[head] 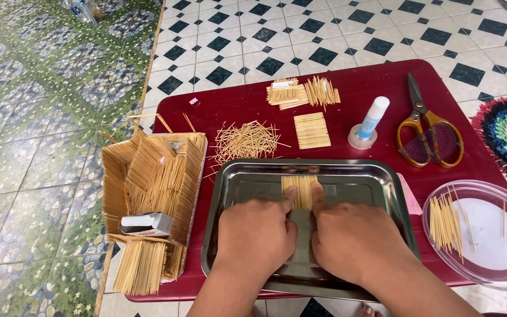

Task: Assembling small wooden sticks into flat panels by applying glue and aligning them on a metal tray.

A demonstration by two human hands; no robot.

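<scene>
Both my hands rest inside a steel tray on a low red table. My left hand and my right hand press their fingertips against the two sides of a small flat panel of toothpicks that lies on the tray's floor. The fingers of both hands are curled, with the index fingers stretched out onto the panel's edges.
A house-like model of toothpick panels with a small box stands at the left. Loose toothpicks, finished panels, a glue stick on a tape roll, scissors and a clear lid with toothpicks surround the tray.
</scene>
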